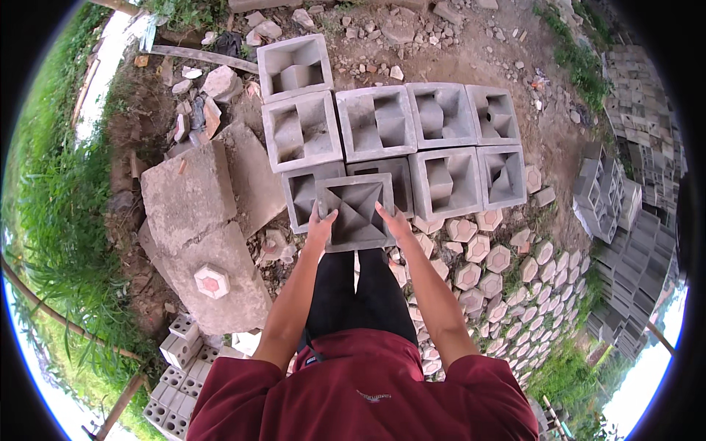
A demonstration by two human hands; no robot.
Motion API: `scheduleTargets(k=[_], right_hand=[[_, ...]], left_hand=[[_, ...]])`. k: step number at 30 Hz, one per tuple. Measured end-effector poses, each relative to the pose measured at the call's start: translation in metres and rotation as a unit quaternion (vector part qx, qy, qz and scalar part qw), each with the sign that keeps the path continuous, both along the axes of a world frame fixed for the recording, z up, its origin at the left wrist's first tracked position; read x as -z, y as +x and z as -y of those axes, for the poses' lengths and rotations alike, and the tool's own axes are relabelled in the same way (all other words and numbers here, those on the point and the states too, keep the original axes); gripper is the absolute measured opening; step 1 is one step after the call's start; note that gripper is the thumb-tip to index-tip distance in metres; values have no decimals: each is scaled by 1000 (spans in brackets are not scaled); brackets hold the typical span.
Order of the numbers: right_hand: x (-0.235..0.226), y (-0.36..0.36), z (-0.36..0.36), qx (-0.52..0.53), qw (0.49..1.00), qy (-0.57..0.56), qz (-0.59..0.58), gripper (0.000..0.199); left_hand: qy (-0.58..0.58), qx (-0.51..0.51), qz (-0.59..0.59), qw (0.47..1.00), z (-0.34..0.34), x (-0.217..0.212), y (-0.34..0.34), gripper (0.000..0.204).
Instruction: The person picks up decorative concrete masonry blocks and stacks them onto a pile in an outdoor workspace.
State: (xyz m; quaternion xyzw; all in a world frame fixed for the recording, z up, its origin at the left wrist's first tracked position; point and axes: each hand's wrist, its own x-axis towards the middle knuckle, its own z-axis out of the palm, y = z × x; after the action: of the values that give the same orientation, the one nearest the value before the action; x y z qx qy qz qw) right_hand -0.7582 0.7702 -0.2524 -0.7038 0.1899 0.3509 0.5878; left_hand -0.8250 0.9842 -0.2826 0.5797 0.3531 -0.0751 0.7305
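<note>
Out front, at arm's length: you hold a square grey concrete block (356, 212) flat between both hands, its moulded face with the cross-shaped ridges turned up toward you.
Block position: it hangs above the near edge of the laid blocks (401, 132), overlapping the gap in the front row; whether it already rests on the one beneath cannot be told.
Left hand (321, 223): your palm presses the block's left side, fingers curled over its edge, so the weight is clamped rather than pinched.
Right hand (393, 220): it mirrors the left on the right side, fingers spread along the edge; an even squeeze keeps the block level.
Laid blocks: two rows sit edge to edge, hollow faces up, with one more block (296, 66) behind the left end; tight sides probably keep them square to one another.
Ground: bare dirt with rubble (382, 29) lies beyond the rows.
Slabs (198, 220): big broken concrete pieces lie to your left, one carrying a red-and-white hexagon tile (212, 281).
Pavers (500, 272): hexagonal ones cover the ground to your right.
Stacks (625, 242): finished blocks are piled far right, well apart from you.
</note>
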Motion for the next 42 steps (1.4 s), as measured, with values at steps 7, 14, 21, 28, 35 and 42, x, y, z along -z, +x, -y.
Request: scheduleTargets(k=[7,14,21,28,35,42], right_hand=[[3,-5,4,-30,995,-86,39,71],[40,-80,32,59,946,-306,93,90],[4,-93,-30,397,874,152,-237,51],[-9,-89,-27,411,897,81,-141,30],[-11,-55,-4,417,897,102,-107,31],[1,-40,5,413,906,65,-65,34]], left_hand=[[38,10,45,998,9,10,-5,70],[32,54,53,997,20,4,14,80],[269,254,-135,919,-12,-10,19,85],[196,175,-135,955,9,-23,27,66],[235,211,-139,939,28,-14,60,64],[223,202,-141,943,38,-15,75,59]])
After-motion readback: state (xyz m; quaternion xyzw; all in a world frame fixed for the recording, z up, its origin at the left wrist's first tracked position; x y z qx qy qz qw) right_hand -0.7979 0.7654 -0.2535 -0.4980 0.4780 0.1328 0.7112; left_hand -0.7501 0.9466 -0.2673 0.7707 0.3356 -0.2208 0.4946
